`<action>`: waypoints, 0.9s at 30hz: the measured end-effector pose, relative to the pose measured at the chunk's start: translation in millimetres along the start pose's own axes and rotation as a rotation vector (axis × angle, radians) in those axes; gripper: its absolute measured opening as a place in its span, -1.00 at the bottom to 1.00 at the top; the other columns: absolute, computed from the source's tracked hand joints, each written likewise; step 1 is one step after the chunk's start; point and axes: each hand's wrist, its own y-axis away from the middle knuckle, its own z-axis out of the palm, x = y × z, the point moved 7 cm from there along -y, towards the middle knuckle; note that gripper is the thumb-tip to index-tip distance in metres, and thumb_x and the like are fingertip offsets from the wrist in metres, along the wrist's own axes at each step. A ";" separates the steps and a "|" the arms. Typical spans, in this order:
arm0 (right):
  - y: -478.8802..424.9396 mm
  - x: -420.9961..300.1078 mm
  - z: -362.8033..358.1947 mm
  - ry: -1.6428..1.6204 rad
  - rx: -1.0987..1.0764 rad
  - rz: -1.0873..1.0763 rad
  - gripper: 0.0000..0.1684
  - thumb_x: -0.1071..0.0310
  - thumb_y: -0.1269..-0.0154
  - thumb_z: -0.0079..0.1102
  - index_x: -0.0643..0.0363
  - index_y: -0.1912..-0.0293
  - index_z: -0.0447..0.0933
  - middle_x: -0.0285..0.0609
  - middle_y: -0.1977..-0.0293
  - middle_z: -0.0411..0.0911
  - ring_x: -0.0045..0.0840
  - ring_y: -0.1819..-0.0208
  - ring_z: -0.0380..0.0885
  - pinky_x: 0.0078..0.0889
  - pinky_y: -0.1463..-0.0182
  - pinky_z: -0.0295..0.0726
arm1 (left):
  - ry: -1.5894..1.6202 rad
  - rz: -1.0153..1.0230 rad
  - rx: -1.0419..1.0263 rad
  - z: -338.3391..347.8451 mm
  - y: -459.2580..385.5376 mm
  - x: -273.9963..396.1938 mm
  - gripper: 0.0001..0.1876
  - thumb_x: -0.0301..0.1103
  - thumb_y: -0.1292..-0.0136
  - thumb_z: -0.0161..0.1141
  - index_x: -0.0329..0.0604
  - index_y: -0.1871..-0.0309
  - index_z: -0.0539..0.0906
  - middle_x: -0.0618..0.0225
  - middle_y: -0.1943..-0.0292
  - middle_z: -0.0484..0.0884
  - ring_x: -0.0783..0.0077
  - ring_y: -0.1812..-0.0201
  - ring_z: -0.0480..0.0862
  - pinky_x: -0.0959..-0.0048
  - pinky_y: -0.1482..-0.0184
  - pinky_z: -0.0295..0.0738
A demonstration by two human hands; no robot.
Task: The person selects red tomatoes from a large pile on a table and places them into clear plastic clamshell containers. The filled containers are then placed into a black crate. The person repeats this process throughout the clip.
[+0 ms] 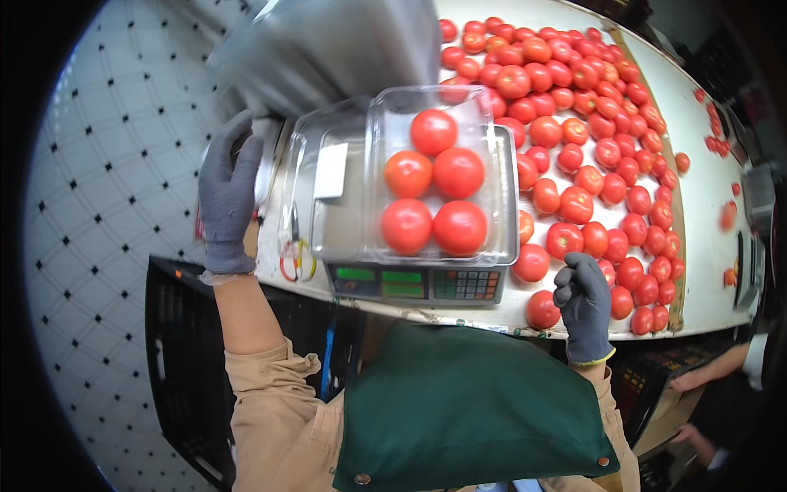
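Observation:
A clear plastic clamshell (pixel 378 240) lies on a digital weighing scale (pixel 412 284), its lid folded out to the left with a white label (pixel 331 170) on it. Five or so is too exact a tally; several red tomatoes (pixel 435 132) sit in its base. My left hand (pixel 227 190), in a grey glove, is left of the lid, thumb and fingers apart, holding nothing. Right of the scale, my right hand (pixel 584 304) is gloved too, its fingers curled in beside loose tomatoes (pixel 577 205); nothing shows in it.
Blurred clear plastic containers (pixel 344 55) stand behind the scale. Scissors (pixel 296 255) with coloured handles lie left of it. A brown strip (pixel 676 301) borders the tomatoes on the white table (pixel 707 246). Below left is a black crate (pixel 184 369); at right, another person's hands (pixel 685 381) hold a box.

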 end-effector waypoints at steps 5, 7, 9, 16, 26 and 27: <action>-4.4 22.9 23.6 0.092 -0.044 0.096 -0.65 0.23 -0.45 -0.09 0.33 0.00 0.44 -0.13 0.38 0.52 -0.67 0.52 0.41 -0.64 0.46 0.40 | -0.146 -0.388 0.204 -40.6 86.7 -72.1 -0.57 -0.30 -0.39 0.09 -0.40 -0.21 0.46 0.17 -0.09 0.55 0.43 -0.10 0.53 0.49 -0.14 0.42; -8.2 25.5 41.2 0.150 -0.142 0.115 -0.64 0.22 -0.46 -0.11 0.33 0.01 0.45 -0.12 0.37 0.53 -0.66 0.52 0.42 -0.64 0.46 0.41 | -0.093 -0.505 0.248 -39.5 129.0 -104.2 -0.55 -0.29 -0.38 0.10 -0.40 -0.23 0.45 0.17 -0.07 0.55 0.42 -0.07 0.55 0.49 -0.09 0.46; -11.3 28.0 57.3 0.206 -0.213 0.122 -0.64 0.22 -0.47 -0.13 0.33 0.02 0.46 -0.11 0.37 0.53 -0.66 0.52 0.43 -0.63 0.46 0.42 | 0.012 -0.626 0.283 -31.9 153.1 -119.3 -0.53 -0.28 -0.37 0.10 -0.39 -0.24 0.43 0.16 -0.06 0.55 0.42 -0.03 0.56 0.48 -0.05 0.48; -19.3 56.0 94.3 0.295 -0.237 0.366 -0.66 0.13 -0.38 0.02 0.26 0.18 0.48 -0.16 0.45 0.57 -0.65 0.55 0.46 -0.63 0.48 0.43 | 0.432 -0.870 0.201 15.4 164.3 -133.0 -0.48 -0.28 -0.33 0.12 -0.33 -0.30 0.35 0.17 0.04 0.57 0.44 0.09 0.59 0.47 0.12 0.54; -21.5 57.5 98.9 0.283 -0.251 0.297 -0.74 0.18 -0.30 0.08 0.19 0.31 0.46 -0.27 0.53 0.54 -0.69 0.60 0.47 -0.63 0.53 0.43 | -0.206 0.192 -0.186 117.9 31.1 16.2 -0.60 -0.37 -0.24 0.21 -0.22 -0.14 0.51 0.10 -0.01 0.56 0.17 -0.02 0.58 0.29 -0.10 0.44; -23.7 60.9 98.9 0.223 -0.269 0.251 -0.74 0.16 -0.29 0.08 0.19 0.30 0.45 -0.28 0.54 0.53 -0.68 0.60 0.47 -0.62 0.54 0.43 | -0.181 0.333 -0.313 151.1 24.8 41.2 -0.60 -0.36 -0.23 0.22 -0.19 -0.14 0.51 0.11 -0.01 0.56 0.16 -0.01 0.58 0.29 -0.10 0.44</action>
